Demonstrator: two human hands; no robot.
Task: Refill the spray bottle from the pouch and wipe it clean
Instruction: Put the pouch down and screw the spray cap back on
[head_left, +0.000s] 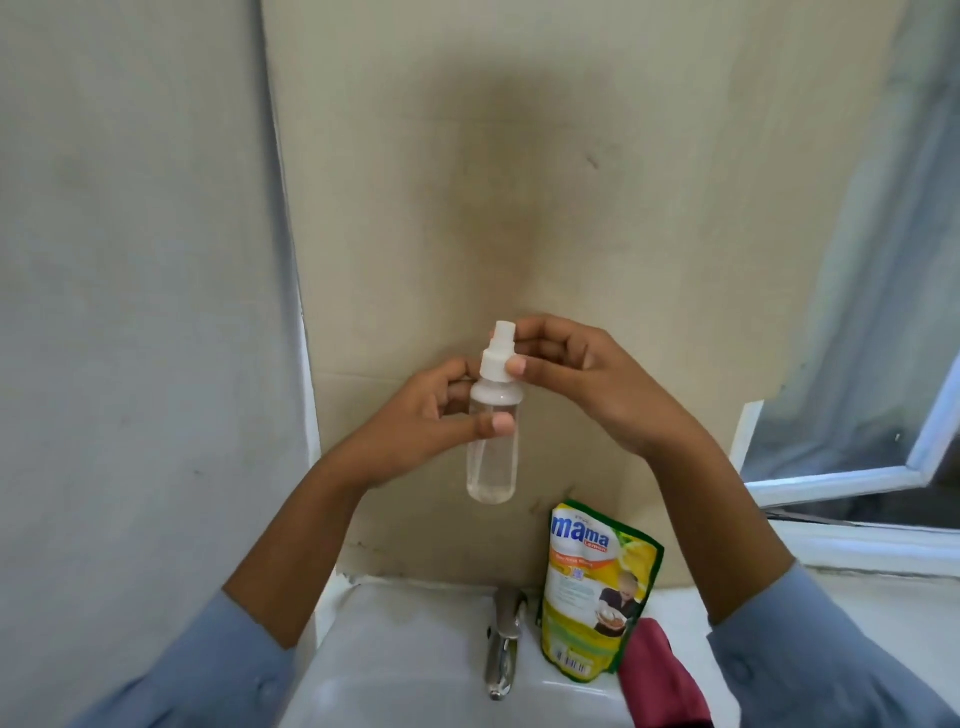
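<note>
Above sink (415, 623): hands raised, gripping spray bottle (492, 447).

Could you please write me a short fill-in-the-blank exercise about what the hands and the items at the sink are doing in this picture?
1. The left hand holds the clear body of the spray bottle, while the right hand pinches its white ____.
2. The yellow pouch stands on the sink's rim, to the right of the ____.
3. The cloth lying beside the pouch is ____ in colour.

Missing words: spray cap; faucet; dark red
</note>
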